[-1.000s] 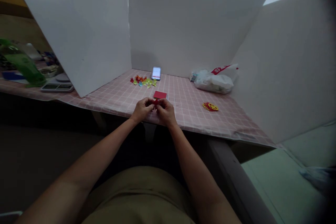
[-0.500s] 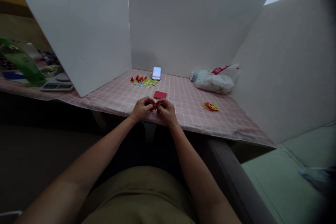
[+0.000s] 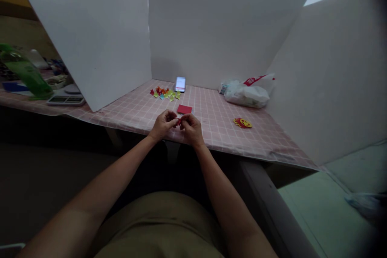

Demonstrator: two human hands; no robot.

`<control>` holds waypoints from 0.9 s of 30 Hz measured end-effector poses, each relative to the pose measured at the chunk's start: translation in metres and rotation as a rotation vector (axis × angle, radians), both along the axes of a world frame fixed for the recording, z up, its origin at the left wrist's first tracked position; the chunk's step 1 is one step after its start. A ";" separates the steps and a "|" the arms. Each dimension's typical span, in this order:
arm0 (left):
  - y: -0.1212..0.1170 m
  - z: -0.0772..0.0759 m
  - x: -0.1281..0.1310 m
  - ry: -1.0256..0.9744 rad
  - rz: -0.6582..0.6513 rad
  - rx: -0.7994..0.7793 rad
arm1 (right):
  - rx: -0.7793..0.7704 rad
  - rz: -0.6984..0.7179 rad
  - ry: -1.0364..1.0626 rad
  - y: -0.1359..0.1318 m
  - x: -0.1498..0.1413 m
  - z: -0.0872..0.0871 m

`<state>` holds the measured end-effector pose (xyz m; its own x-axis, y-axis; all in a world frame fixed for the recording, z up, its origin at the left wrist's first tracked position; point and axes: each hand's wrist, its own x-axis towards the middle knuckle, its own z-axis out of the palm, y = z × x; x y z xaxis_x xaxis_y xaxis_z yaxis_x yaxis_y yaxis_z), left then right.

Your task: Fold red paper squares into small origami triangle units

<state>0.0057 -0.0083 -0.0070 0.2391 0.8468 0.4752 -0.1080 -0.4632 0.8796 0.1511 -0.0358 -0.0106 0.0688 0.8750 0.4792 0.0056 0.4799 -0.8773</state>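
Note:
My left hand [image 3: 162, 125] and my right hand [image 3: 190, 127] meet at the near edge of the pink checked table [image 3: 136, 111]. Both pinch a small folded piece of red paper [image 3: 178, 121] between their fingertips. Just beyond them lies a flat stack of red paper squares [image 3: 184, 109]. Farther back sit several small folded paper shapes [image 3: 165, 93] in red, yellow and blue.
A phone [image 3: 180, 84] leans at the back white board. A white plastic bag [image 3: 246, 93] lies at the back right, a red and yellow paper cutout [image 3: 242, 122] to its front. White boards wall three sides. A scale [image 3: 65, 100] and green bottle [image 3: 26, 73] stand left outside.
The fingers of both hands have shifted slightly on the red paper; the hands stay in the same spot.

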 end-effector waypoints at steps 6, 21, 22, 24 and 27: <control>0.000 -0.006 0.003 -0.014 0.061 0.049 | -0.038 0.022 -0.022 0.002 0.001 0.001; -0.008 0.003 0.003 0.121 0.109 0.072 | -0.017 -0.017 -0.059 -0.001 0.001 0.002; -0.008 0.003 0.003 0.125 0.110 0.073 | -0.014 -0.013 -0.060 -0.001 0.002 0.002; -0.008 0.003 0.004 0.128 0.113 0.073 | -0.012 -0.005 -0.061 -0.001 0.002 0.001; -0.008 0.002 0.005 0.127 0.120 0.075 | -0.016 -0.003 -0.068 0.001 0.001 -0.001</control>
